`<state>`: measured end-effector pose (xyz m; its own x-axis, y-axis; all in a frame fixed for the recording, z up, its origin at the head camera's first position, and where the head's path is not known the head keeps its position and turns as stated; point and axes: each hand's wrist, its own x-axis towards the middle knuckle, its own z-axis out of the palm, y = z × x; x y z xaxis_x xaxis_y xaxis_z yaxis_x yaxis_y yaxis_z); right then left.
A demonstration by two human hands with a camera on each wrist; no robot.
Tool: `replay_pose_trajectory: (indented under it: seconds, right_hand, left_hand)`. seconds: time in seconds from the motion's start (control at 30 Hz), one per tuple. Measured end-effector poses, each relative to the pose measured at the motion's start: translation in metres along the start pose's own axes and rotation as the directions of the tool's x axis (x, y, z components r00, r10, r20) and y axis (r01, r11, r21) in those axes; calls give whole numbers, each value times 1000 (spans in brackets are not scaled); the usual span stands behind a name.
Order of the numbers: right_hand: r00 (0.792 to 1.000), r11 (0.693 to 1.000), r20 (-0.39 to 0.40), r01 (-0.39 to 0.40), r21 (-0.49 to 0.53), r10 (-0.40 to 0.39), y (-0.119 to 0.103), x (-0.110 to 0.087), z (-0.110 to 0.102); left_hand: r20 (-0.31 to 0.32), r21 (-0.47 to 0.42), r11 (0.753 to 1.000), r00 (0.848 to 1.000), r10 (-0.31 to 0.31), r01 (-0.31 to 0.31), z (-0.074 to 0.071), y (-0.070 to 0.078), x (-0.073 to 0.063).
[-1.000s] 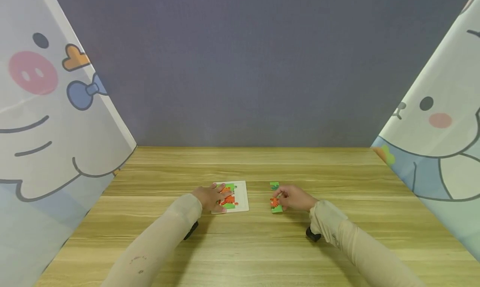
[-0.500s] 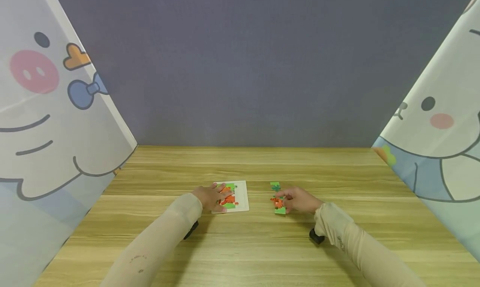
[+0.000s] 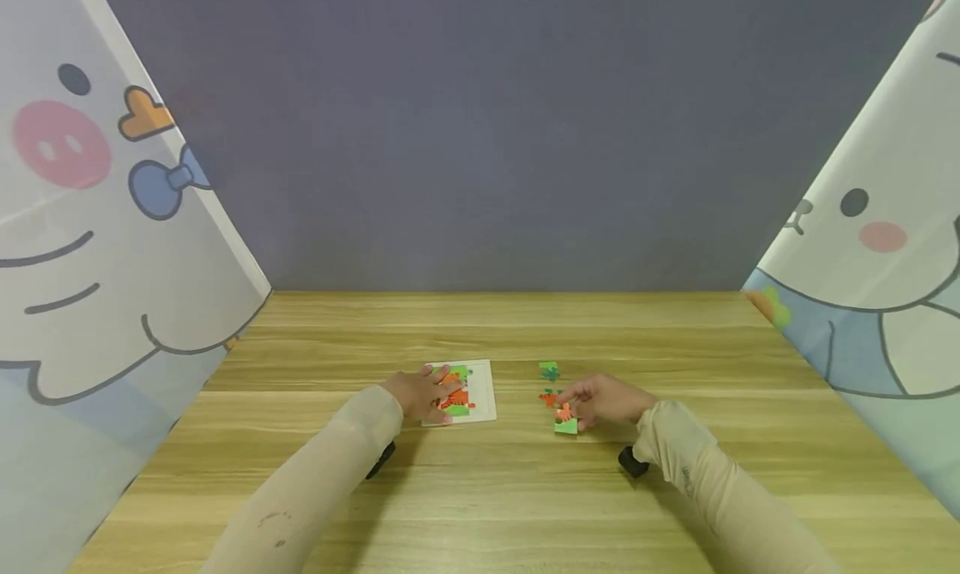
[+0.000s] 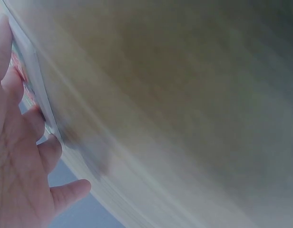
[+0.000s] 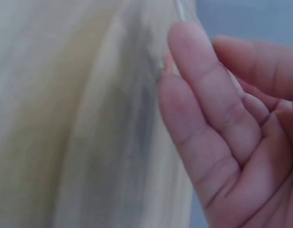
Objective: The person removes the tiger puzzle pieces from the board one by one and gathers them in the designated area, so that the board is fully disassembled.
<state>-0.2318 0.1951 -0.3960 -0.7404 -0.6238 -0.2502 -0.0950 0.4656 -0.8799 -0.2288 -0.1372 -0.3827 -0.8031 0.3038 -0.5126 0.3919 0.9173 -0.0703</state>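
Filling the lower part of the head view, one wooden counter (image 3: pixel 480 503) carries one white puzzle tray (image 3: pixel 484 395), whose right strip is bare. Of two hands, the left hand (image 3: pixel 420 395) lies on this tray with fingers spread; the right hand (image 3: pixel 606 399) is narrow, pinching the lowest loose piece (image 3: pixel 566 426), well right of the tray. This piece has just come away from the two other loose pieces, the upper piece (image 3: pixel 549 371) and the orange piece (image 3: pixel 547 399), so it seems free to handle alone. Pieces inside the tray I cannot count.
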Motion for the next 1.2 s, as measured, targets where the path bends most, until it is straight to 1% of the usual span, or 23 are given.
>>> replay_pose_trajectory:
  seconds: [0.13, 0.27, 0.47, 0.63, 0.93, 1.2]
  right_hand:
    - [999, 1000, 36, -20, 5, 20, -4, 1, -3]
    - [998, 999, 51, -32, 5, 31, -5, 2, -3]
    - [998, 998, 39, -53, 30, 51, -3, 4, -1]
    - [996, 997, 42, -76, 19, 75, -2, 6, 1]
    - [993, 996, 76, -92, 18, 90, -1, 7, 2]
    - [991, 996, 97, -88, 8, 86, 1, 8, 1]
  left_hand:
    - [2, 6, 1000, 1000, 1, -1, 1, -1, 1]
    - [-2, 1, 1000, 1000, -1, 1, 2, -2, 1]
    - [-2, -10, 1000, 1000, -10, 10, 3, -2, 3]
    - [-5, -8, 1000, 1000, -13, 13, 3, -1, 3]
    - [-9, 3, 1000, 1000, -11, 11, 3, -1, 3]
    - [-10, 5, 1000, 1000, -11, 11, 3, -1, 3]
